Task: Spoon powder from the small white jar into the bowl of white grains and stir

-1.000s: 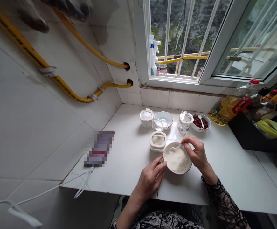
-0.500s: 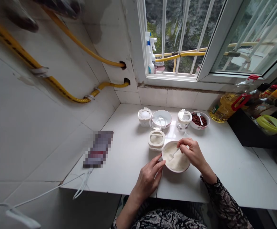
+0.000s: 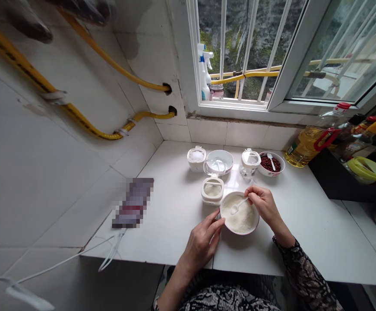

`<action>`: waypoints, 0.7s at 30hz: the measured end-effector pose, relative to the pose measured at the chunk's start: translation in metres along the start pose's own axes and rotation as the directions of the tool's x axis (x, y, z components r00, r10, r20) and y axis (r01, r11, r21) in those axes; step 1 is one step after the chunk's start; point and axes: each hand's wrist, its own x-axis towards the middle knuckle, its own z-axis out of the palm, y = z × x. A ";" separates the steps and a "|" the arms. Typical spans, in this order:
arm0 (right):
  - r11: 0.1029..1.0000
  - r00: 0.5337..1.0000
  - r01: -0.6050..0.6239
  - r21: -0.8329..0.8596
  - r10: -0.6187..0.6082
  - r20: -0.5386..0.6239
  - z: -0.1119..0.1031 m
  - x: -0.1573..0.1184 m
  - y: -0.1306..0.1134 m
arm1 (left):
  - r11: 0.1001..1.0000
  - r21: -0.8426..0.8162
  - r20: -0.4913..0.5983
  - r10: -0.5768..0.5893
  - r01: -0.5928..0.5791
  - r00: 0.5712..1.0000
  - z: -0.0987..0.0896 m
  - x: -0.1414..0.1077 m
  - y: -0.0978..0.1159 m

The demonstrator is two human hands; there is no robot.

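Observation:
My right hand (image 3: 263, 204) pinches the handle of a small white plastic spoon (image 3: 238, 206). The spoon's head is over the white grains in the bowl; whether it touches them I cannot tell. The bowl (image 3: 257, 223) is white and stands on the counter, filled with white grains (image 3: 244, 221). At its left side, my left hand (image 3: 205, 236) holds the rim between thumb and fingers. Just behind this hand is a lidded white seasoning jar (image 3: 212, 192), close against the bowl.
Toward the wall stand a seasoning jar (image 3: 196, 159), a bowl with a clear item inside (image 3: 228, 160), another jar (image 3: 250, 160) and a bowl of dark red bits (image 3: 280, 166). An oil bottle (image 3: 301, 144) and a black rack (image 3: 327, 181) are right. A pixelated object (image 3: 134, 203) lies left.
My right hand has shifted slightly right with the spoon, and the spoon's head has moved a little up and right over the grains. My left hand stays at the bowl's rim.

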 end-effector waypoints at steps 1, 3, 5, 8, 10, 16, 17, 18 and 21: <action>1.000 1.000 -0.006 0.003 0.006 -0.001 0.000 0.000 0.001 | 1.000 -0.001 -0.001 0.001 -0.001 1.000 0.000 0.000 0.000; 0.999 1.000 -0.025 0.033 0.025 -0.002 -0.001 0.002 0.002 | 1.000 -0.002 -0.001 0.001 -0.001 1.000 0.000 0.000 0.000; 0.994 0.999 -0.055 0.092 0.054 0.008 -0.002 0.003 0.003 | 1.000 -0.001 -0.001 0.001 -0.001 1.000 0.000 -0.001 0.000; 0.977 0.995 -0.095 0.191 0.093 0.021 -0.004 0.006 0.003 | 1.000 0.000 -0.002 0.003 -0.003 1.000 0.000 0.000 0.000; 0.963 0.994 -0.107 0.247 0.103 0.027 -0.004 0.007 0.002 | 1.000 0.001 -0.004 0.006 -0.006 1.000 0.000 0.000 0.000; 0.947 0.998 -0.051 0.317 0.057 -0.010 0.002 0.007 -0.003 | 1.000 0.002 -0.004 0.001 -0.001 1.000 -0.001 0.001 0.001; 0.950 0.999 -0.025 0.310 0.032 -0.019 0.005 0.007 -0.004 | 1.000 0.005 -0.006 0.003 -0.003 1.000 -0.001 0.001 0.001; 0.955 1.000 0.006 0.297 0.002 -0.028 0.008 0.006 -0.004 | 1.000 0.008 -0.009 0.005 -0.005 1.000 -0.001 0.001 0.001; 0.970 0.992 0.119 0.211 -0.109 -0.058 0.018 0.003 -0.006 | 1.000 0.009 -0.007 0.001 -0.001 1.000 -0.001 0.000 0.001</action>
